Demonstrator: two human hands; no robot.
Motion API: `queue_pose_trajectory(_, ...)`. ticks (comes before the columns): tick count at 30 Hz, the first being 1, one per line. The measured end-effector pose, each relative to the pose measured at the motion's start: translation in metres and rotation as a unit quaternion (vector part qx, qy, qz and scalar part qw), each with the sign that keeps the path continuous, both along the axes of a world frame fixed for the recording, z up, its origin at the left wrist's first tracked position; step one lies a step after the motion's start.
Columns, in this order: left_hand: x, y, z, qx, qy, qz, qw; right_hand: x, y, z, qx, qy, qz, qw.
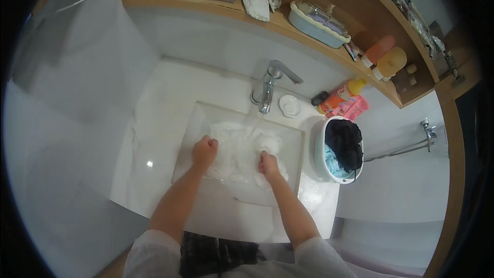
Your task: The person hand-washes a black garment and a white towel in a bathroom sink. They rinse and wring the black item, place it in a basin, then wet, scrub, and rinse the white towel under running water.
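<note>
A white cloth (233, 154) lies wet and spread out in the rectangular white washbasin (247, 197). My left hand (205, 150) is closed on the cloth's left edge. My right hand (269, 164) is closed on its right part, just below a bunched, rounded fold. Water runs from the chrome faucet (266, 88) behind the basin onto the cloth between my hands. What lies inside my fists is hidden by my fingers.
Right of the basin stands a white bucket (321, 154) with black and light blue cloths. Behind it are an orange bottle with a yellow cap (339, 98), a pink packet (357, 108) and a white soap dish (290, 106). A wooden shelf (216, 7) with toiletries overhangs the counter.
</note>
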State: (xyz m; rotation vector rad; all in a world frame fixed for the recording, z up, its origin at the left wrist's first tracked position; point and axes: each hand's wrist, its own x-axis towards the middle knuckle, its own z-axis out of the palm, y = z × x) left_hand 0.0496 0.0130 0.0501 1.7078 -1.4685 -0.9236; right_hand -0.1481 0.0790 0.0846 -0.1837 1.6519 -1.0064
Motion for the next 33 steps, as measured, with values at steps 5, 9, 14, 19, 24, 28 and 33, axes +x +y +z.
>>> queue_pose_trajectory(5,-0.013,-0.028,0.003,0.353,0.301,0.043,0.885,-0.055,-0.004,0.014,0.005,-0.134,-0.006,0.991)
queue_pose_trajectory(9,-0.005,-0.038,-0.005,0.387,0.303,0.088,0.866,-0.053,-0.028,0.012,0.037,-0.161,-0.009,0.986)
queue_pose_trajectory(14,-0.011,-0.043,-0.012,0.333,0.228,0.09,0.911,-0.045,-0.048,-0.016,0.101,-0.141,0.022,0.985)
queue_pose_trajectory(19,-0.023,-0.055,-0.011,0.33,0.146,0.071,0.93,-0.053,-0.056,-0.04,0.143,-0.11,0.006,0.984)
queue_pose_trajectory(24,-0.034,-0.077,0.0,0.351,0.05,-0.012,0.935,-0.039,-0.066,-0.043,0.169,0.03,-0.046,0.984)
queue_pose_trajectory(28,-0.033,-0.099,-0.04,0.407,0.034,-0.081,0.909,-0.041,-0.065,-0.05,0.136,0.054,-0.032,0.989)
queue_pose_trajectory(33,-0.032,-0.127,-0.03,0.623,0.169,-0.124,0.753,-0.049,-0.051,-0.058,0.08,0.02,-0.042,0.996)
